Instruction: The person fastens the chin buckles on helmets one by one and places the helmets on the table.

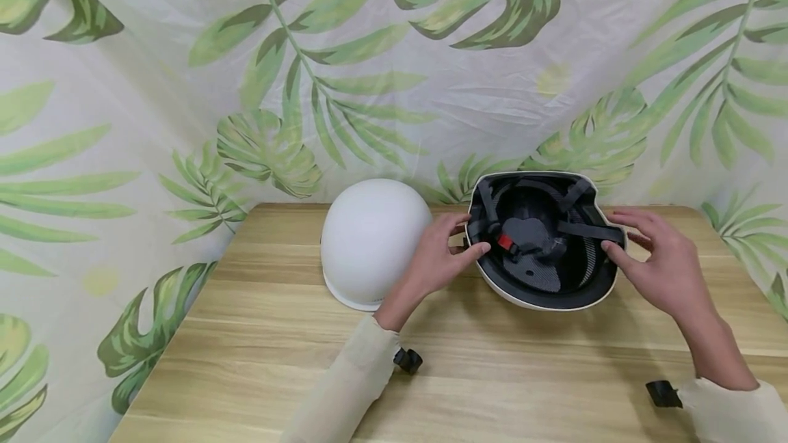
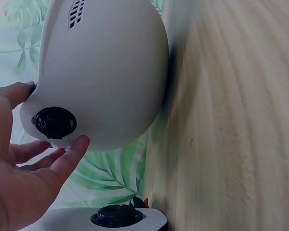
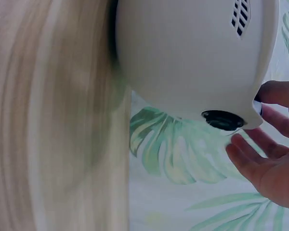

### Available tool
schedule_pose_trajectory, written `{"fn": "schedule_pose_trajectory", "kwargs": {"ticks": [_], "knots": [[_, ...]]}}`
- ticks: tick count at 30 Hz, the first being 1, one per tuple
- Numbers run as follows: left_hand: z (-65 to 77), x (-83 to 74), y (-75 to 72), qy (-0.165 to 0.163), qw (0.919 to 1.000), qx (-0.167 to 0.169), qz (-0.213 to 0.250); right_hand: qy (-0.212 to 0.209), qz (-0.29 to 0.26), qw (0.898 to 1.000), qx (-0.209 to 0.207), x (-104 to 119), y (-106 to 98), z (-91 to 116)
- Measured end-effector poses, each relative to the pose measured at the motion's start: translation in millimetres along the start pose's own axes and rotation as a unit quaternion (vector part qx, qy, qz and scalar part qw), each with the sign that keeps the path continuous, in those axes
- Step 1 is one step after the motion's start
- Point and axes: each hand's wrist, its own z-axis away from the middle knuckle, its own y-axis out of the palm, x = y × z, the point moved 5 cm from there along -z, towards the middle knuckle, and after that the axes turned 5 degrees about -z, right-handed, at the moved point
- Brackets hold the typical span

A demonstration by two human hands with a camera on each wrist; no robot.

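Observation:
A white helmet (image 1: 554, 304) rests upside down on the wooden table, its black padded inside (image 1: 529, 251) facing up. Dark straps and a red buckle (image 1: 505, 242) lie within it. My left hand (image 1: 438, 251) grips its left rim, thumb over the edge and fingers outside, near a black round side knob (image 2: 54, 122). On the opposite rim, my right hand (image 1: 665, 258) pinches beside a dark strap (image 1: 591, 231); a matching knob (image 3: 223, 120) shows close to those fingers in the right wrist view. A second white helmet (image 1: 372, 241) sits dome up, left of my left hand, which partly overlaps it.
The wooden table (image 1: 265, 333) ends at the back against a leaf-patterned cloth (image 1: 345, 39). Black clips (image 1: 408, 360) show at the cuffs of both light sleeves (image 1: 351, 381). Vent slots (image 3: 240, 17) mark the held helmet's shell.

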Motion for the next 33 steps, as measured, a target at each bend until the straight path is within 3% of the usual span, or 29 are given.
{"fn": "schedule_pose_trajectory", "kwargs": {"ticks": [4, 8, 17, 24, 33], "knots": [[3.2, 1.4, -0.6, -0.006, 1.0, -0.002, 0.004, 0.064, -0.034, 0.997, 0.031, -11, -1, 4], [5.3, 0.3, -0.2, -0.011, 0.9998, -0.002, 0.016, 0.093, -0.041, 0.994, 0.047, -19, -3, 6], [5.9, -0.2, 0.1, 0.005, 0.9991, 0.01, 0.04, 0.13, -0.017, 0.987, 0.095, -30, -6, 4], [7.0, -1.3, -1.7, 0.014, 0.9989, 0.014, 0.042, 0.142, -0.033, 0.98, 0.132, -36, -8, 5], [8.3, -3.8, -4.0, -0.001, 0.9993, -0.007, 0.037, 0.159, -0.073, 0.973, 0.152, -40, -8, 6]]}}
